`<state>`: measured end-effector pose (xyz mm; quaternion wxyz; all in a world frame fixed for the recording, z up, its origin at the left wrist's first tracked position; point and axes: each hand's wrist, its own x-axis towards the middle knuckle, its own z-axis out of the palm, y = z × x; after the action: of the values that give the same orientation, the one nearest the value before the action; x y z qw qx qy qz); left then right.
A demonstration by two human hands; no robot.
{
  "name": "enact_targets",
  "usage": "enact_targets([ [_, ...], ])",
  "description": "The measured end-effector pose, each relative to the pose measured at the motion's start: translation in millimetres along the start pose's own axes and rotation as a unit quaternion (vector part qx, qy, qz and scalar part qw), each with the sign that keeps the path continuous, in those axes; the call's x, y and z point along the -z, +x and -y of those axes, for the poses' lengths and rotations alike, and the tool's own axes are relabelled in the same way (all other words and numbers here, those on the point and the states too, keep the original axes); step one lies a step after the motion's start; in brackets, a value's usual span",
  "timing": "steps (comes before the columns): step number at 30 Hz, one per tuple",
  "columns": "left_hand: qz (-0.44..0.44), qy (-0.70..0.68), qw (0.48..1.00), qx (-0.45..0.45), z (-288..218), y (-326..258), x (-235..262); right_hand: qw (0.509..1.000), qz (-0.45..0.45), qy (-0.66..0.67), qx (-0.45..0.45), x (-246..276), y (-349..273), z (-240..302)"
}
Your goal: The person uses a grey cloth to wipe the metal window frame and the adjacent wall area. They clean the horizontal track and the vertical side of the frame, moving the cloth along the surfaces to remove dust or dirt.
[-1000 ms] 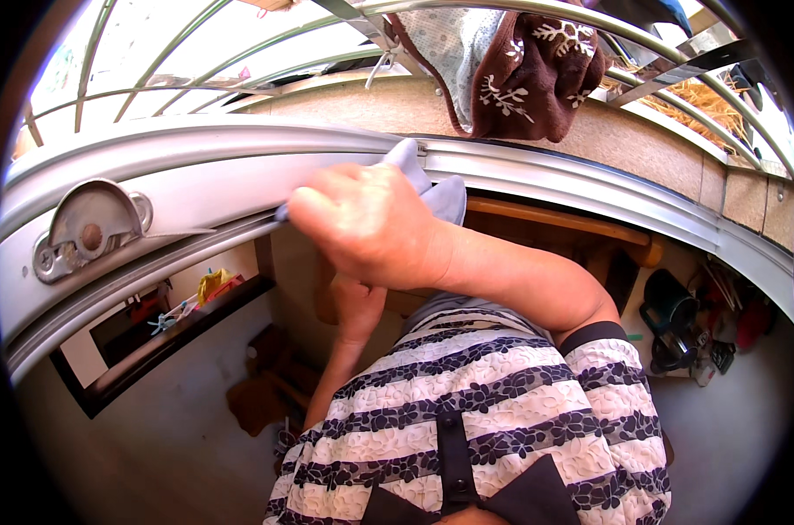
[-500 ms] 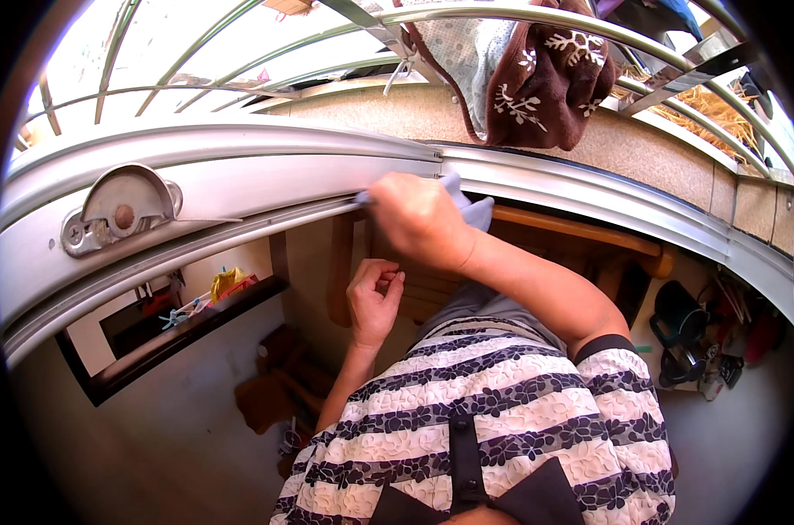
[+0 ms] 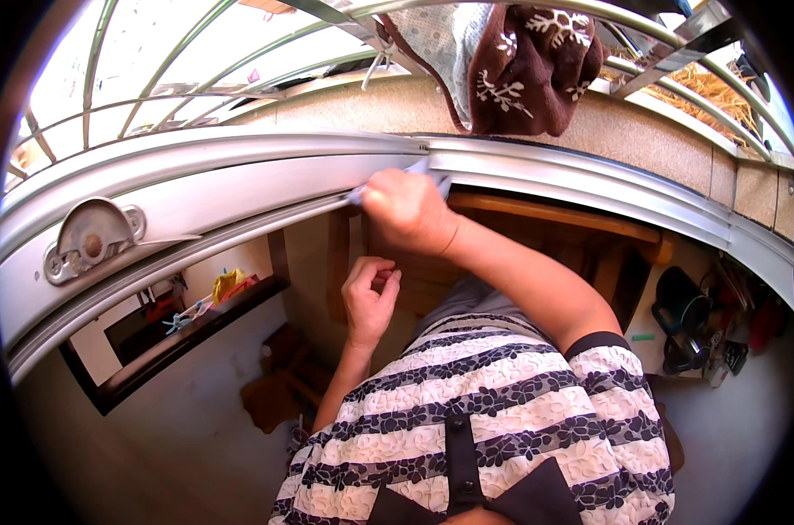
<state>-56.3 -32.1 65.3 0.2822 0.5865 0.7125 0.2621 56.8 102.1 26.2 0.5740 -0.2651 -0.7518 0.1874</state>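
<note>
My right hand (image 3: pixel 407 210) is closed on a pale grey cloth (image 3: pixel 432 172) and presses it against the grey metal window frame (image 3: pixel 239 188) near the frame's middle. Only the cloth's edges show around the fingers. My left hand (image 3: pixel 369 297) hangs lower, in front of my chest, with its fingers curled and nothing in it. It touches nothing. My striped top fills the lower middle of the view.
A metal window latch (image 3: pixel 90 238) sits on the frame at the left. A brown patterned garment (image 3: pixel 524 66) hangs on the curved window bars above. A wooden chair (image 3: pixel 554 232) stands below the frame; shelves with dark items (image 3: pixel 690 328) are at the right.
My right hand has slid the cloth to the right along the frame, away from the latch. My left hand has risen a little and curled.
</note>
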Motion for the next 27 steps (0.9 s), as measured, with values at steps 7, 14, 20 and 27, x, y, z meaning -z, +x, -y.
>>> enact_targets([
  [7, 0.028, 0.004, 0.999, 0.043, 4.5, 4.9, -0.8, 0.966, 0.177, -0.034, -0.187, 16.2, -55.6, -40.9],
  [14, 0.042, -0.117, 0.987, 0.103, 30.2, 9.2, -6.0, 0.65, -0.02, 0.578, -0.493, 73.8, -63.6, -29.5],
  [20, 0.088, -0.271, 0.957, 0.062, 5.5, 26.0, -24.3, 0.507, -0.066, 0.701, -0.497, 76.5, -67.7, -13.8],
  [27, 0.243, -0.341, 0.907, 0.043, -2.5, 17.8, -49.8, 0.513, -0.072, 0.72, -0.461, 65.1, -73.6, -6.8],
])
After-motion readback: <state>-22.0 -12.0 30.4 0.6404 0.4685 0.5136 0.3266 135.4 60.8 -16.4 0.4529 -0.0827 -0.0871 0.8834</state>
